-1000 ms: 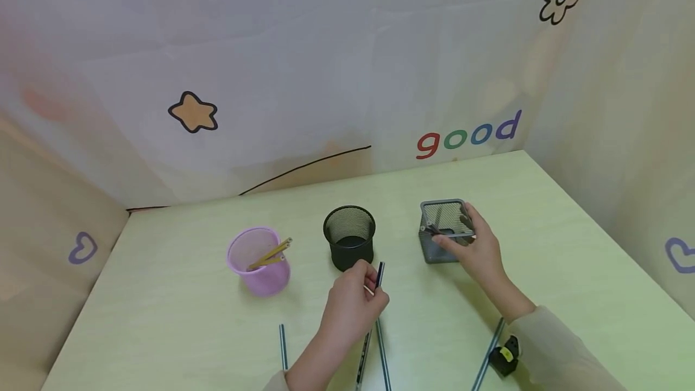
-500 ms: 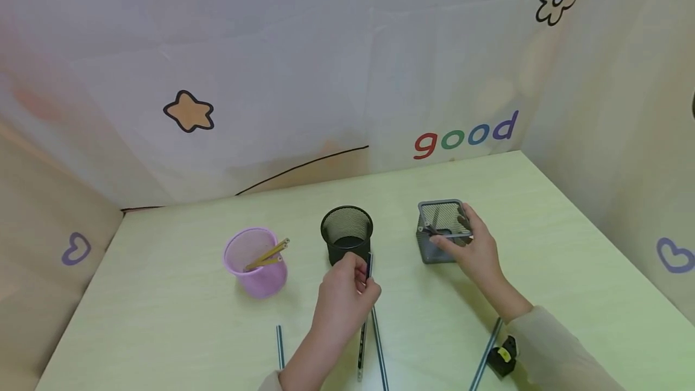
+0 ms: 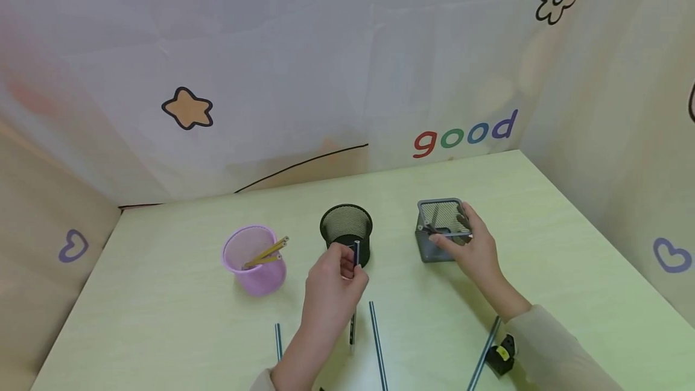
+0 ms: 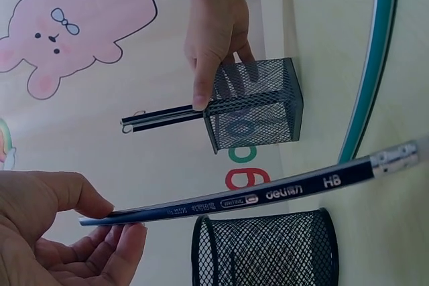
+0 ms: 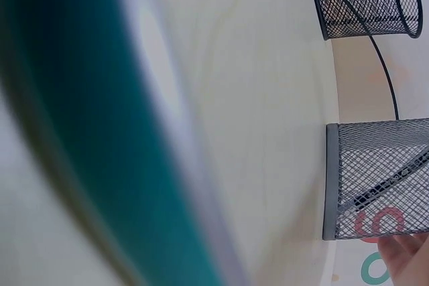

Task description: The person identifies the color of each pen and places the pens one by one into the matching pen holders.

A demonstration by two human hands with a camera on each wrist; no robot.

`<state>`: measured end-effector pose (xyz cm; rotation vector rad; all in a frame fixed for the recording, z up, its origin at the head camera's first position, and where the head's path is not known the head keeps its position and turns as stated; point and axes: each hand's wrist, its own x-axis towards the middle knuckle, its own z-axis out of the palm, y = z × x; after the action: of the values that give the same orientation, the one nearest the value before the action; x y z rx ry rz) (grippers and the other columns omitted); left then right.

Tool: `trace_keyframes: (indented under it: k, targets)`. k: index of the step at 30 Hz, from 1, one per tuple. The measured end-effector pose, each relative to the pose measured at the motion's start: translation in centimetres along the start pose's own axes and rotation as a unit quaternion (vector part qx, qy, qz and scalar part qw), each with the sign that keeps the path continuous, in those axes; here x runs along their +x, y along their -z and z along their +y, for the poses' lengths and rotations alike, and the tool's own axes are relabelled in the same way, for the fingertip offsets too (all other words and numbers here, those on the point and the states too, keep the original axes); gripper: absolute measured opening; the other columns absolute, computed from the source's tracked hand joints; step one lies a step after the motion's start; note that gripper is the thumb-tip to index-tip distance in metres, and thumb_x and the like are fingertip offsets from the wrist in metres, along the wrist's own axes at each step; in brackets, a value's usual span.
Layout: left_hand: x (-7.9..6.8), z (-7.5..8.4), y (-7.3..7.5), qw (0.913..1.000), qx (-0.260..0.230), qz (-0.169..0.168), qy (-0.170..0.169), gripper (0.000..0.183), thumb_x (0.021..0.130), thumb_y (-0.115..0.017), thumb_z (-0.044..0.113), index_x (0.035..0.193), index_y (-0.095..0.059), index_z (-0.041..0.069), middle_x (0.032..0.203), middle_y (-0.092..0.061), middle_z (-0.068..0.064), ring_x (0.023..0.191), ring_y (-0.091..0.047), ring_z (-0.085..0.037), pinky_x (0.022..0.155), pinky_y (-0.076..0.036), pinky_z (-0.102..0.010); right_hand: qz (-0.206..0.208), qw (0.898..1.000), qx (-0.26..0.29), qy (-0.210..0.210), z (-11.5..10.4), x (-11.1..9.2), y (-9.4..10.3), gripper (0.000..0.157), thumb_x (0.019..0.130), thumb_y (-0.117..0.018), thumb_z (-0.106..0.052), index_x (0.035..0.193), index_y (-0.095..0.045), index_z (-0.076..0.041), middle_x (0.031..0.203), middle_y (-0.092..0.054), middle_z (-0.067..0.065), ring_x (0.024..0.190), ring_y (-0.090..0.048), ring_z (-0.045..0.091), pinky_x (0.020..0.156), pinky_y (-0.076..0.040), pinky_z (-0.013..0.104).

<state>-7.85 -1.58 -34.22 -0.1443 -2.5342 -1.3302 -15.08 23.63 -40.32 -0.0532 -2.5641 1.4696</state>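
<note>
My left hand (image 3: 332,288) pinches a dark HB pencil (image 4: 268,195) between thumb and fingers near one end. The pencil stands upright in front of the round black mesh pen holder (image 3: 347,219), its metal-banded eraser end pointing down. At the right, my right hand (image 3: 480,252) grips the square grey mesh pen holder (image 4: 258,115) by its far-right side. Dark pencils (image 4: 164,118) stick out of its top beside my thumb. In the right wrist view, a pencil (image 5: 395,182) leans inside through the mesh.
A pink pen holder (image 3: 263,282) with several yellow pencils (image 3: 266,255) stands at the left. Blue-green striped sticks lie at the front, one at the middle (image 3: 378,346). Beside my right sleeve sits a black object with a yellow label (image 3: 501,356). Printed cloth walls (image 3: 271,77) surround the table.
My left hand has moved left and slightly up with the pencil, which now stands more upright before the round black holder. My right hand stays on the square holder.
</note>
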Motion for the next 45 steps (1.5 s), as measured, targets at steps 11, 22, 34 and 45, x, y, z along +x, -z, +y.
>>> trace_keyframes:
  k: [11,22,34,45]
  targets:
    - [0.4,0.1,0.7,0.9996,-0.008,0.026,0.006,0.013,0.075,-0.062,-0.004,0.084,-0.057,0.004,0.076,-0.060,-0.005,0.067,-0.060,-0.012,0.059,-0.052,-0.017,-0.002,1.000,0.000,0.003,0.0,0.0,0.1,0.093,0.081,-0.076,-0.023,0.150,-0.018,-0.001,0.149,-0.031,0.024,0.134,-0.035,0.042,0.101,-0.042,0.056]
    - [0.7,-0.2,1.6,0.9938,-0.081,0.076,-0.011,0.014,0.076,-0.059,-0.009,0.088,-0.057,-0.001,0.083,-0.062,-0.011,0.076,-0.063,-0.018,0.063,-0.055,-0.017,0.000,1.000,0.002,0.004,0.0,0.0,-0.1,0.092,0.081,-0.076,-0.023,0.150,-0.018,0.000,0.150,-0.030,0.024,0.134,-0.035,0.041,0.101,-0.042,0.055]
    - [1.2,-0.1,2.6,0.9877,-0.110,0.101,-0.046,0.013,0.078,-0.059,-0.009,0.088,-0.055,-0.003,0.084,-0.061,-0.012,0.080,-0.062,-0.021,0.067,-0.057,-0.020,0.000,1.000,0.001,0.004,0.1,0.0,-0.1,0.092,0.081,-0.076,-0.022,0.150,-0.019,0.000,0.150,-0.030,0.023,0.134,-0.035,0.041,0.101,-0.041,0.055]
    - [2.0,0.1,3.0,0.9756,-0.161,0.118,-0.092,0.013,0.077,-0.060,-0.012,0.088,-0.054,-0.006,0.086,-0.061,-0.015,0.082,-0.062,-0.022,0.069,-0.057,-0.020,-0.003,1.000,0.002,-0.001,0.1,0.0,-0.1,0.093,0.081,-0.076,-0.023,0.150,-0.018,-0.001,0.151,-0.029,0.022,0.135,-0.034,0.041,0.102,-0.040,0.055]
